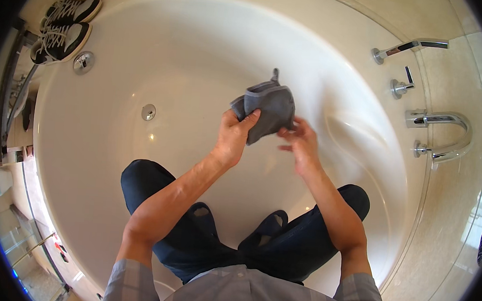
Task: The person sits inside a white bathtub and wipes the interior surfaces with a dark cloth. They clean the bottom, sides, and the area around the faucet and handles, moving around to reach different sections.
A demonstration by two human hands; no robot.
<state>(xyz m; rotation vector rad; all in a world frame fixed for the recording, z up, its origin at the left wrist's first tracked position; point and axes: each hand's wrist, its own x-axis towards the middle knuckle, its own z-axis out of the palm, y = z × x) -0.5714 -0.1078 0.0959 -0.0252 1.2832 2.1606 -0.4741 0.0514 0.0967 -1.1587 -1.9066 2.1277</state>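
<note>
A folded dark grey cloth (271, 111) with a lighter edging and a small loop at its top is held up over the white bathtub (202, 64). My left hand (235, 134) is closed on its lower left side, the thumb lying across the front. At the cloth's lower right edge is my right hand (301, 146), its fingers apart and a little blurred. Whether those fingertips touch the cloth is hard to make out. Both knees and the dark slippers (269, 228) on my feet are below the hands, inside the tub.
A round metal drain (149, 112) lies in the tub floor, left of the cloth. Black and white lace-up shoes (64, 40) stand on the far left rim beside a round chrome fitting (83, 62). Along the right rim rise a chrome spout (450, 120), a lever handle (402, 86) and another chrome fixture (410, 49).
</note>
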